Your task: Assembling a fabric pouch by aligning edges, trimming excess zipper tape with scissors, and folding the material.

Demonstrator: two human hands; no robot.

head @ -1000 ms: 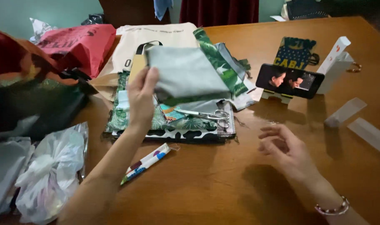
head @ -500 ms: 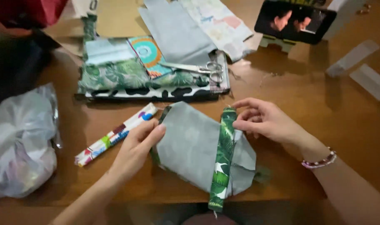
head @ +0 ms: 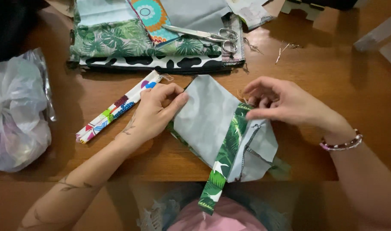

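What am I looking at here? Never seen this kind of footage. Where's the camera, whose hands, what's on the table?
There is no machine: one camera worn on a person's head looks down at their own bare hands over a wooden table. The left hand presses the left edge of a grey fabric piece. The right hand pinches the top of a green leaf-print strap that runs across it and hangs off the table edge. Behind lie a stack of printed fabrics with scissors on top, a colourful folded strip, and a plastic bag at the left.
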